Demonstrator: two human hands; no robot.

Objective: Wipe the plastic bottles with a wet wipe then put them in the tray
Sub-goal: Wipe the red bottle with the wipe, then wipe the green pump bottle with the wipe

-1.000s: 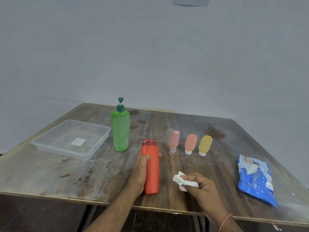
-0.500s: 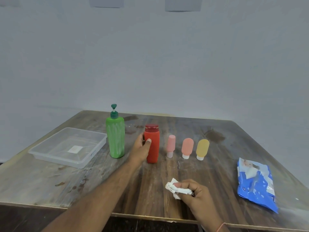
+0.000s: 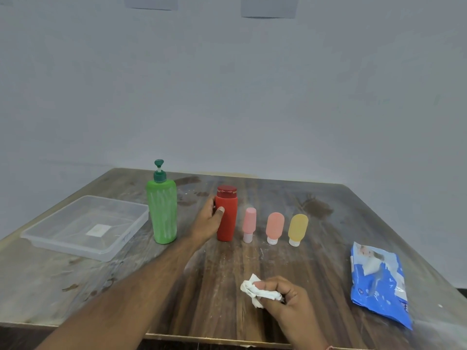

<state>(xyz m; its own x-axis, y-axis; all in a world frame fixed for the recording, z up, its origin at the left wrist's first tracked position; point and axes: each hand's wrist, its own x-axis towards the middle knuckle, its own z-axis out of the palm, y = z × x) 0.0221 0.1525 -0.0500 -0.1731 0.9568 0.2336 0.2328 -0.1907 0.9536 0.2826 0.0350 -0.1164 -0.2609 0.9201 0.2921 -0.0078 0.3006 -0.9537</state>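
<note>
A red bottle (image 3: pixel 228 218) stands upright mid-table, and my left hand (image 3: pixel 208 219) grips its left side with the thumb across the front. My right hand (image 3: pixel 286 298) rests near the table's front edge and holds a crumpled white wet wipe (image 3: pixel 257 293). A tall green pump bottle (image 3: pixel 161 210) stands left of the red one. Right of it, three small tubes stand cap-down in a row: pink (image 3: pixel 249 223), salmon (image 3: pixel 274 226) and yellow (image 3: pixel 297 228). A clear plastic tray (image 3: pixel 126 238) with no bottles in it lies at the left.
A blue pack of wet wipes (image 3: pixel 379 284) lies at the right side of the worn wooden table (image 3: pixel 222 281). A plain wall rises behind the table's far edge. Two paper sheets (image 3: pixel 269 6) hang high on it.
One second ago the red bottle lay tilted near the front edge in my left hand. It now stands upright in the row of bottles, my left hand still on it. My right hand stayed put.
</note>
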